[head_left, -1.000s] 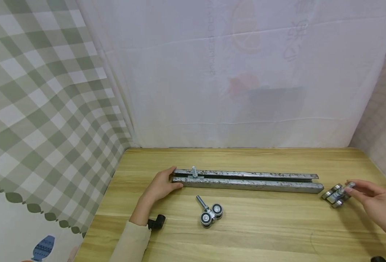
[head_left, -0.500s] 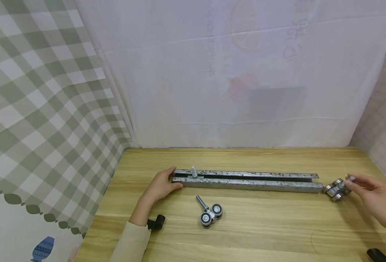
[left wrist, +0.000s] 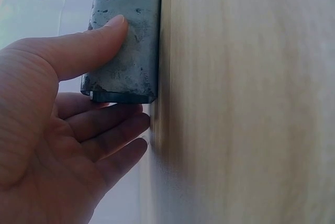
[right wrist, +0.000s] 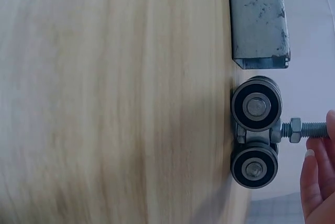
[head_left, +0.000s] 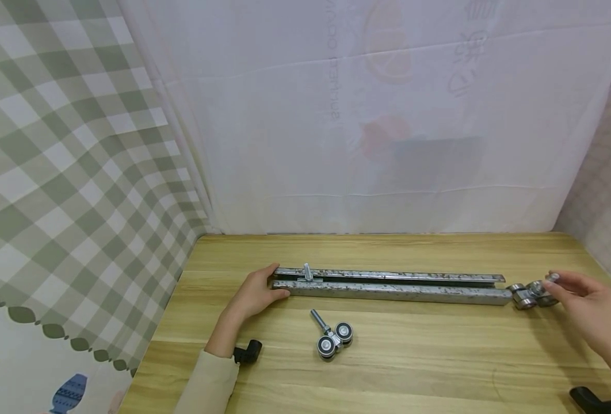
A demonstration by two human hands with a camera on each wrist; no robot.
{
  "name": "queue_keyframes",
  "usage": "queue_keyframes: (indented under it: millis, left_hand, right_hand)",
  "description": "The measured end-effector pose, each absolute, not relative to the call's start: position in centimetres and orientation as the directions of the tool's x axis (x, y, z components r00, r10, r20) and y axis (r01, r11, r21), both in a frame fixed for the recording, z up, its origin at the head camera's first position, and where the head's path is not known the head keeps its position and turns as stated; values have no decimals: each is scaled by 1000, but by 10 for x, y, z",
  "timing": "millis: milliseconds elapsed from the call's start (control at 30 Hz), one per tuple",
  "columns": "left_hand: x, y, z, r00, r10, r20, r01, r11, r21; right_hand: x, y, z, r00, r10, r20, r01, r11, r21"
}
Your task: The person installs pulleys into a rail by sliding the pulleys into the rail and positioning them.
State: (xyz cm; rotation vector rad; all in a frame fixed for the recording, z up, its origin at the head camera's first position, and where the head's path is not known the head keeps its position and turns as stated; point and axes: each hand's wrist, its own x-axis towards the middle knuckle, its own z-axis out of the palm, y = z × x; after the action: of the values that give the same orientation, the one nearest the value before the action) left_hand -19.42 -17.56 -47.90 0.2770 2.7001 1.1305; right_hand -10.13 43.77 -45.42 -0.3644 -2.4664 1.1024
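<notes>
A speckled steel channel rail lies along the table, its slot facing up. At its left end my left hand holds it, thumb on the near side in the left wrist view and fingers at the far side. A bolt stands up from the slot near that hand. My right hand pinches the threaded stem of a roller trolley. The trolley's wheels are in line with the rail's right end, with a small gap between them in the right wrist view.
A second roller trolley lies on its side in front of the rail, stem pointing back left. Behind the wooden table hangs a white cloth. A checked cloth hangs at the left.
My right hand has turned the trolley more upright and brought its wheels into line with the rail's right end. The left hand and rail have stayed put.
</notes>
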Motion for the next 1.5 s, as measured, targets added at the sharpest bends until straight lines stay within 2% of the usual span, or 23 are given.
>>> queue_keyframes:
  millis: [533, 1067, 1500]
  left_hand:
    - [-195, -176, -480, -963, 243, -113, 88, 687, 721]
    - [-194, -176, -479, -962, 248, -115, 90, 685, 723]
    - [-195, -176, -480, -961, 251, -115, 94, 689, 719]
  right_hand:
    - [-105, 426, -455, -867, 437, 240, 136, 671, -729]
    - [-107, 417, -456, -870, 384, 310, 20, 654, -756]
    - [-108, 410, -452, -902, 364, 230, 71, 653, -754]
